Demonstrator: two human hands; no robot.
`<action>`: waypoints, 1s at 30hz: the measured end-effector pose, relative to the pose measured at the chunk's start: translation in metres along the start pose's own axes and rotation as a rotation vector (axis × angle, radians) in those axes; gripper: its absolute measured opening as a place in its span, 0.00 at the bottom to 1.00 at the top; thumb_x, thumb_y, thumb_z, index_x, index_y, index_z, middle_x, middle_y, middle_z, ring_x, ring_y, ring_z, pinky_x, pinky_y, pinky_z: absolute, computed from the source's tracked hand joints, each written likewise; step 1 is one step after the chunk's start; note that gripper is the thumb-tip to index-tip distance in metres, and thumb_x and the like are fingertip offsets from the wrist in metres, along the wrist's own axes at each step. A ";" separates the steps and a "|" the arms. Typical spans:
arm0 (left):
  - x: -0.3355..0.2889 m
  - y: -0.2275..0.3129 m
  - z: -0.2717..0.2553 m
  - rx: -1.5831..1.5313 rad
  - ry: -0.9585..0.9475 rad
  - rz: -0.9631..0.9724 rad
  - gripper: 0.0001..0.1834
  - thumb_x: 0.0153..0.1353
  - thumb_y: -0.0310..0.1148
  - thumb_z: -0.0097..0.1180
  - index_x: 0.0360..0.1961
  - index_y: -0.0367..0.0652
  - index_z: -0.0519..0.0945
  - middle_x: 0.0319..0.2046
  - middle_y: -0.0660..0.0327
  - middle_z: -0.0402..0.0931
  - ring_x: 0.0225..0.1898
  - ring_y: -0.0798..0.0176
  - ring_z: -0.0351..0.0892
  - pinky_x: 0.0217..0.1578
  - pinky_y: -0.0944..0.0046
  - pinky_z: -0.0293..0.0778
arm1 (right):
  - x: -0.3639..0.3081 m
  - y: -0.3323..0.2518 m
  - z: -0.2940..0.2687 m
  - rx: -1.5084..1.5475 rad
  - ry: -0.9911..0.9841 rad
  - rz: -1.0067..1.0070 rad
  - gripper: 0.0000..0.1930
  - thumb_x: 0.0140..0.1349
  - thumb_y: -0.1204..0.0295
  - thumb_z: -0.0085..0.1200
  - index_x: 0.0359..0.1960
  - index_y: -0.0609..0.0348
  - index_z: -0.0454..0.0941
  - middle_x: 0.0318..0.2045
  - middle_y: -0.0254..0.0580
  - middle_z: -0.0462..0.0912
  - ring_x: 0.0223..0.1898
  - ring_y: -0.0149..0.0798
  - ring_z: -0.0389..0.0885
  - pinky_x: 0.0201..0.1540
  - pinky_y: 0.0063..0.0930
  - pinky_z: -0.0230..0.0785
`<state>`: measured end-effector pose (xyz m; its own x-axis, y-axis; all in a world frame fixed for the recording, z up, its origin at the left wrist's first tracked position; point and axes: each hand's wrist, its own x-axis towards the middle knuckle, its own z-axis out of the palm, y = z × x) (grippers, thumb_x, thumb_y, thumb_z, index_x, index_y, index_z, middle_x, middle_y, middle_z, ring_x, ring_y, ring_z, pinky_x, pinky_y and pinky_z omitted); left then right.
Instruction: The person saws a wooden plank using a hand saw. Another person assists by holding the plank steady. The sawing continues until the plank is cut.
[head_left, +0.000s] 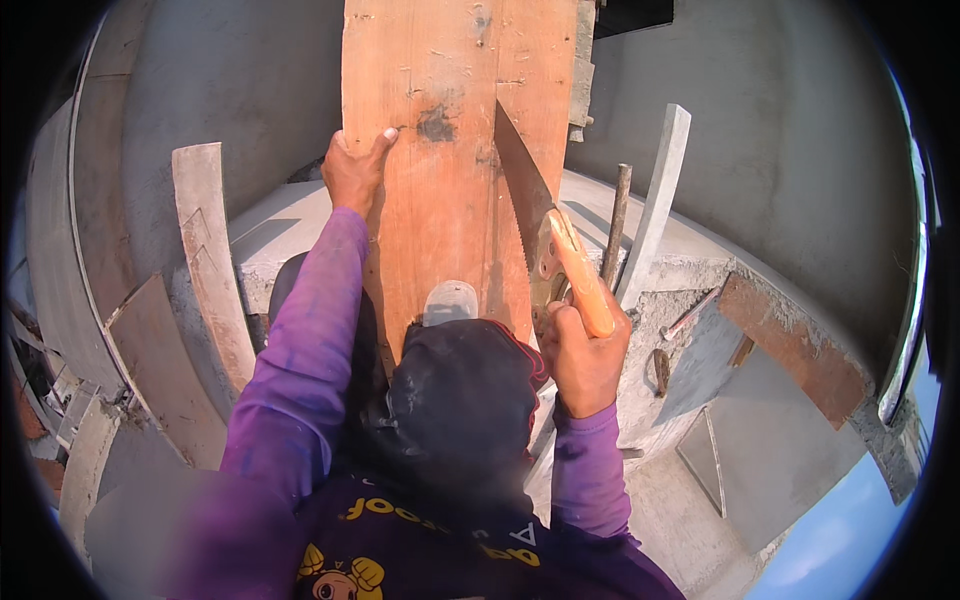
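Note:
A wide reddish-brown wooden plank (430,210) runs away from me up the middle of the view. My left hand (355,172) grips its left edge, thumb on the top face and fingers hidden beneath. In my right hand (583,350) is a handsaw (522,180), held by its light wooden handle. The toothed blade lies over the right part of the plank, its tip pointing away, along a lengthwise line in the wood. My dark-clothed knee (460,400) is over the near end, with a pale rounded shoe tip (452,300) on the plank ahead of it.
Upright boards (215,260) stand at the left, and a pale wooden strip (655,205) and a thin rod (617,225) rise right of the saw. Behind is a concrete ledge (285,225) with grey walls (740,130). A brown board (795,350) leans at the right.

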<state>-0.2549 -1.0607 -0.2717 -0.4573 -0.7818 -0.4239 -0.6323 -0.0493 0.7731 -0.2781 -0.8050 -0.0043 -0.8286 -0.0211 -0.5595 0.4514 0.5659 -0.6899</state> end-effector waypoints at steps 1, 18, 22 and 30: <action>-0.001 0.003 0.004 0.000 -0.001 0.015 0.33 0.58 0.51 0.80 0.51 0.32 0.85 0.46 0.48 0.91 0.49 0.54 0.91 0.53 0.56 0.82 | -0.017 -0.014 -0.009 0.015 0.009 0.008 0.27 0.60 0.81 0.55 0.64 0.67 0.84 0.31 0.33 0.80 0.30 0.25 0.77 0.35 0.23 0.73; 0.001 0.001 0.010 -0.015 0.006 0.018 0.32 0.56 0.50 0.82 0.49 0.34 0.85 0.45 0.46 0.91 0.48 0.51 0.92 0.52 0.54 0.83 | -0.007 0.007 -0.010 -0.074 -0.007 0.007 0.28 0.61 0.82 0.53 0.65 0.66 0.83 0.33 0.35 0.83 0.33 0.24 0.79 0.40 0.23 0.74; -0.004 0.014 0.027 -0.004 -0.045 -0.005 0.32 0.58 0.51 0.80 0.51 0.34 0.86 0.46 0.49 0.91 0.49 0.55 0.91 0.53 0.57 0.82 | 0.099 0.023 0.029 -0.058 0.045 0.003 0.19 0.62 0.77 0.56 0.54 0.69 0.85 0.30 0.42 0.82 0.31 0.32 0.78 0.40 0.30 0.74; -0.001 0.008 0.009 0.068 -0.008 -0.004 0.30 0.60 0.48 0.78 0.51 0.33 0.85 0.46 0.49 0.91 0.49 0.55 0.91 0.53 0.56 0.82 | -0.020 -0.001 -0.019 -0.049 0.023 -0.065 0.18 0.64 0.81 0.52 0.54 0.69 0.84 0.23 0.27 0.74 0.19 0.22 0.70 0.22 0.20 0.63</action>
<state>-0.2648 -1.0552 -0.2692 -0.4592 -0.7769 -0.4308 -0.6752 -0.0099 0.7375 -0.2684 -0.7897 0.0163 -0.8633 -0.0406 -0.5031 0.3800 0.6038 -0.7007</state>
